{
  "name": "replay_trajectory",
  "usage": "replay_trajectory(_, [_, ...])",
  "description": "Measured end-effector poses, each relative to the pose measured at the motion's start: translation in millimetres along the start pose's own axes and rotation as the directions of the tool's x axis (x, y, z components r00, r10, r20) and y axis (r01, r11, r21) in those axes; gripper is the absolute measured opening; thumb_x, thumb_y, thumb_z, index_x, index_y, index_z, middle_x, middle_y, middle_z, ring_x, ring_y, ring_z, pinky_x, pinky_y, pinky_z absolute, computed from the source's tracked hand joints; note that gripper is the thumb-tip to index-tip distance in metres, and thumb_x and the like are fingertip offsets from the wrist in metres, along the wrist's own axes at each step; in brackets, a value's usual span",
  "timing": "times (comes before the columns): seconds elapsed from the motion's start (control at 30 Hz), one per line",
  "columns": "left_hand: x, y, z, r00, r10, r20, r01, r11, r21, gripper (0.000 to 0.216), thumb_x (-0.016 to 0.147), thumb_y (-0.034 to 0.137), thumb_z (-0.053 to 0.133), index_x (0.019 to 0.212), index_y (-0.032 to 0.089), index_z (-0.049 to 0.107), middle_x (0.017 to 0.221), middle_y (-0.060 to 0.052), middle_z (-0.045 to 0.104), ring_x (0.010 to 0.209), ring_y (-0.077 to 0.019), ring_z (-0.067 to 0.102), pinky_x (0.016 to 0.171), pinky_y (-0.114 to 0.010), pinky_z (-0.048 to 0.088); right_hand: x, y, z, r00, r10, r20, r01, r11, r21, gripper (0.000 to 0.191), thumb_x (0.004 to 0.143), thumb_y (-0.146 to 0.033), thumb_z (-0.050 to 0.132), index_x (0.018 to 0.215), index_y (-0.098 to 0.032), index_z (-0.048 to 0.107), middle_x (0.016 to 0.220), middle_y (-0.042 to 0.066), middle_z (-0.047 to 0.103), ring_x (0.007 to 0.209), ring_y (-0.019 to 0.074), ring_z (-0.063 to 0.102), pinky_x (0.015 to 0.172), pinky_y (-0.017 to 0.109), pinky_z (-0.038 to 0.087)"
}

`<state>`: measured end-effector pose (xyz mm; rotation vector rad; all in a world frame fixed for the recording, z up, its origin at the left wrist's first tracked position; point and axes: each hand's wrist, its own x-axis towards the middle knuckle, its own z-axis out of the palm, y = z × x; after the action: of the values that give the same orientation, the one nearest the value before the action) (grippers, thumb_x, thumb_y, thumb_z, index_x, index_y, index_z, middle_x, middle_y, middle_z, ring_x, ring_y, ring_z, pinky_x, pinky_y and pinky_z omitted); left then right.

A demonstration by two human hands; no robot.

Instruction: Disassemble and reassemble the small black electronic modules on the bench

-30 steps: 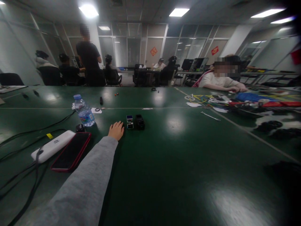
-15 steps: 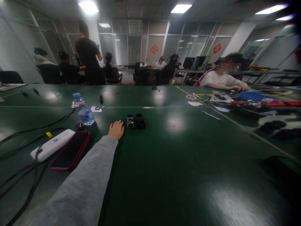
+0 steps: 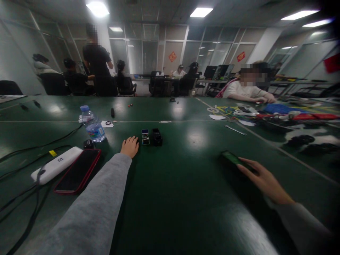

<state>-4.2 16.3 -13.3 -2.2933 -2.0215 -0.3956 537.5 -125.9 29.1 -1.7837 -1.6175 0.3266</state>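
My left hand (image 3: 130, 147) lies palm down on the green table (image 3: 170, 198), fingers stretched out and holding nothing. Just right of its fingertips sits a small circuit board with a screen (image 3: 145, 137). Beside that board is a small black case (image 3: 157, 137). On the right, my right hand (image 3: 265, 179) grips a dark, flat, rectangular object (image 3: 231, 158) low over the table; whether it touches the surface I cannot tell. The object's kind is unclear, since it is dark and blurred and the fingers cover part of it.
Left of my left arm lie a red-edged phone (image 3: 78, 171), a white power bank (image 3: 58, 164) and black cables. Behind them stands a water bottle (image 3: 92, 124). A wrench (image 3: 235, 130) and a heap of wires and tools (image 3: 239, 113) lie at the right, near a seated person (image 3: 243, 90).
My right hand has come into view from the right with the dark rectangular object in it. My left hand stays in place. The view has shifted slightly.
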Motion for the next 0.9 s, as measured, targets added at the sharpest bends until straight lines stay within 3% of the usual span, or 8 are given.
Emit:
replay_trajectory(0.07, [0.9, -1.1, 0.7, 1.000, 0.005, 0.004, -0.005, 1.000, -0.002, 0.046, 0.098, 0.035, 0.033, 0.139, 0.019, 0.047, 0.150, -0.010, 0.044, 0.138, -0.0265, 0.040, 0.113, -0.048, 0.032, 1.0, -43.4, 42.8, 0.973, -0.119, 0.198, 0.089, 0.984, 0.155, 0.066, 0.081, -0.072, 0.056, 0.131, -0.028, 0.057, 0.128, 0.016, 0.058, 0.111, 0.0300, 0.059, 0.091, 0.045, 0.049])
replay_trajectory(0.1, [1.2, -1.4, 1.0, 1.000, 0.007, 0.004, -0.007, 1.000, -0.003, 0.046, 0.098, 0.035, 0.033, 0.139, 0.018, 0.047, 0.150, -0.010, 0.044, 0.138, -0.0265, 0.040, 0.113, -0.048, 0.032, -1.0, -70.6, 64.2, 0.933, -0.213, 0.288, 0.151, 0.963, 0.223, 0.062, 0.085, -0.068, 0.056, 0.134, -0.029, 0.055, 0.132, 0.012, 0.055, 0.115, 0.0298, 0.057, 0.097, 0.048, 0.047])
replay_trajectory(0.2, [1.2, -1.2, 1.7, 1.000, 0.005, -0.007, -0.005, 1.000, -0.002, 0.045, 0.098, 0.034, 0.034, 0.138, 0.019, 0.048, 0.150, -0.010, 0.044, 0.138, -0.0263, 0.040, 0.113, -0.049, 0.033, -13.1, -152.6, 118.4, 0.762, -0.462, 0.454, 0.298, 0.872, 0.388, 0.053, 0.092, -0.057, 0.054, 0.138, -0.031, 0.050, 0.136, 0.006, 0.052, 0.122, 0.0257, 0.051, 0.105, 0.048, 0.043])
replay_trajectory(0.3, [0.3, 0.4, 1.8, 1.000, -0.005, -0.020, 0.004, 1.000, -0.003, 0.045, 0.097, 0.034, 0.035, 0.138, 0.021, 0.049, 0.150, -0.009, 0.044, 0.138, -0.0258, 0.040, 0.113, -0.048, 0.032, -21.4, -207.1, 154.6, 0.642, -0.608, 0.467, 0.393, 0.784, 0.480, 0.049, 0.096, -0.050, 0.052, 0.140, -0.031, 0.047, 0.130, 0.006, 0.053, 0.118, 0.0221, 0.051, 0.104, 0.044, 0.043])
replay_trajectory(0.37, [0.1, 1.5, 1.7, 1.000, -0.009, -0.019, 0.009, 1.000, -0.003, 0.044, 0.097, 0.033, 0.036, 0.137, 0.021, 0.049, 0.150, -0.008, 0.045, 0.138, -0.0257, 0.040, 0.113, -0.048, 0.032, -19.4, -222.6, 171.3, 0.610, -0.668, 0.426, 0.457, 0.736, 0.499, 0.046, 0.098, -0.048, 0.050, 0.141, -0.031, 0.046, 0.128, 0.006, 0.054, 0.118, 0.0218, 0.048, 0.105, 0.043, 0.041])
replay_trajectory(0.47, [0.7, 2.3, 1.6, 1.000, -0.016, -0.003, 0.016, 1.000, -0.003, 0.044, 0.097, 0.033, 0.036, 0.138, 0.021, 0.048, 0.150, -0.008, 0.044, 0.138, -0.0258, 0.039, 0.113, -0.048, 0.032, -8.8, -224.9, 186.9, 0.617, -0.685, 0.386, 0.499, 0.721, 0.481, 0.045, 0.099, -0.049, 0.047, 0.140, -0.031, 0.047, 0.129, 0.006, 0.052, 0.121, 0.0230, 0.043, 0.106, 0.045, 0.039])
replay_trajectory(0.63, [1.5, 2.8, 1.2, 1.000, -0.026, 0.013, 0.026, 1.000, 0.000, 0.045, 0.097, 0.034, 0.035, 0.138, 0.020, 0.048, 0.151, -0.008, 0.043, 0.139, -0.0265, 0.038, 0.114, -0.049, 0.031, 5.0, -212.5, 194.2, 0.694, -0.660, 0.289, 0.489, 0.726, 0.484, 0.047, 0.104, -0.050, 0.030, 0.143, -0.027, 0.042, 0.133, 0.007, 0.050, 0.125, 0.0219, 0.040, 0.110, 0.045, 0.034])
replay_trajectory(0.9, [1.6, 1.6, 1.9, 1.000, -0.022, 0.020, 0.022, 1.000, 0.008, 0.045, 0.097, 0.033, 0.035, 0.139, 0.021, 0.047, 0.152, -0.008, 0.042, 0.139, -0.0270, 0.037, 0.114, -0.049, 0.031, 24.7, -196.0, 201.8, 0.819, -0.551, 0.161, 0.447, 0.788, 0.424, 0.046, 0.103, -0.051, 0.030, 0.134, -0.024, 0.050, 0.123, 0.008, 0.056, 0.117, 0.0227, 0.047, 0.104, 0.044, 0.037])
